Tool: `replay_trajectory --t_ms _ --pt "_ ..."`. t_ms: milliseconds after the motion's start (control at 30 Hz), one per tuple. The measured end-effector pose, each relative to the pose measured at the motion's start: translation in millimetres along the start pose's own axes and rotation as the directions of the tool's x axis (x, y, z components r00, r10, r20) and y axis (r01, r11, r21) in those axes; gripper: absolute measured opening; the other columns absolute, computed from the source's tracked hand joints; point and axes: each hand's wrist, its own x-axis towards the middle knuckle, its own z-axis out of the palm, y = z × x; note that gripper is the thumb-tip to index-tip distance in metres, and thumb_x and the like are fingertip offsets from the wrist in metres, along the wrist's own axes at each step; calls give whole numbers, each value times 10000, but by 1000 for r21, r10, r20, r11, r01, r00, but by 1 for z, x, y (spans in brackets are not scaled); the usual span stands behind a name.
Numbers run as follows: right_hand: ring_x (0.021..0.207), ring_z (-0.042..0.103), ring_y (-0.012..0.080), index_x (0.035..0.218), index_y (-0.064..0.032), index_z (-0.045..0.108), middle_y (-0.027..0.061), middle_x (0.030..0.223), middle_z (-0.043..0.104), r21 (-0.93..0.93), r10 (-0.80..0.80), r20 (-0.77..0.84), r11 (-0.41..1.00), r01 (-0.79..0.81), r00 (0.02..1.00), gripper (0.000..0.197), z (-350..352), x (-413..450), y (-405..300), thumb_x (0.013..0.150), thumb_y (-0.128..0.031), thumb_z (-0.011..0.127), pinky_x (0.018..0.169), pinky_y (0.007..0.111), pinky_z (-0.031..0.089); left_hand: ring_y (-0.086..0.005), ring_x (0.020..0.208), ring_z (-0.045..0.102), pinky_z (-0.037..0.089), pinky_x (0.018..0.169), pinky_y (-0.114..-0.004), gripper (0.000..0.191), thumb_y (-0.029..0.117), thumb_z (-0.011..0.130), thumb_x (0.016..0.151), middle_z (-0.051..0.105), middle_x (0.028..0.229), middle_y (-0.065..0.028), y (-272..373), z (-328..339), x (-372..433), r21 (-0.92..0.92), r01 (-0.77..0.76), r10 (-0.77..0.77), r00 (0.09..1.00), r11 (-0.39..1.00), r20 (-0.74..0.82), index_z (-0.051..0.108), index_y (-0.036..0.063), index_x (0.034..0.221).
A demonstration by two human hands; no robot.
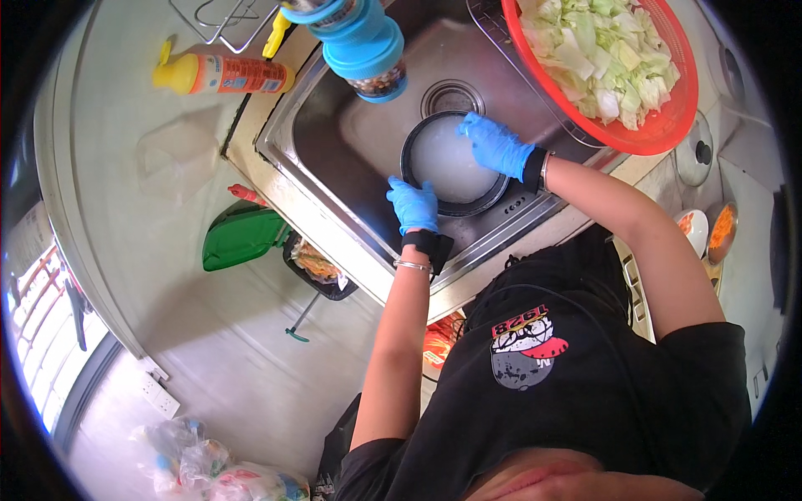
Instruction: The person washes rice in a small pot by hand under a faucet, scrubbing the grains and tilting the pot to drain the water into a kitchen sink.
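Note:
A round dark-rimmed pot (454, 160) filled with cloudy whitish water stands in the stainless steel sink (369, 134), just below the drain. My left hand (414, 205), in a blue glove, grips the pot's lower left rim. My right hand (495, 144), gloved as well, is at the upper right rim, its fingertips over the edge; whether they press on the rim or dip into the water I cannot tell. Above the sink hangs a blue faucet filter (366, 56) with small beads inside. A red plastic colander (658, 134) of chopped cabbage (604, 62) rests at the sink's upper right.
A dish soap bottle (225, 73) lies by a wire rack (219, 25) at the upper left. Beside the counter is a bin with a green lid (241, 241), holding scraps. At the right are a glass lid (694, 150) and a bowl of shredded carrot (722, 228). Plastic bags (219, 466) lie bottom left.

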Motion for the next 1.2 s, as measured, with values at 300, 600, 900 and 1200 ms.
replay_trajectory --t_ms 300,600,900,1200 --pt "833 536 317 849 -28 577 176 873 562 431 168 -416 902 32 894 164 1 16 42 760 -118 473 735 348 426 -236 673 601 491 601 -293 239 148 660 593 618 786 -93 -32 10 21 -412 540 -200 751 734 629 600 91 817" --pt "832 571 262 1017 -52 506 142 921 573 27 -80 -186 996 87 979 239 31 35 77 818 -96 381 744 329 450 -132 482 542 443 408 -241 60 15 580 675 573 600 -84 6 -34 -4 -481 451 -163 834 752 528 580 -44 665" --pt "924 528 279 1074 -26 479 182 1026 527 278 -120 -124 949 151 985 294 16 42 44 809 -124 396 814 336 411 -196 440 571 462 351 -256 108 4 545 665 580 608 -130 20 -94 -13 -473 332 -89 881 816 465 552 -79 734" --pt "848 527 182 956 9 507 104 930 561 710 37 -38 704 1 999 226 36 53 33 825 -147 410 764 302 408 -209 416 565 467 356 -246 114 30 514 673 574 575 -134 26 -138 -14 -270 246 -111 895 931 433 551 -75 698"
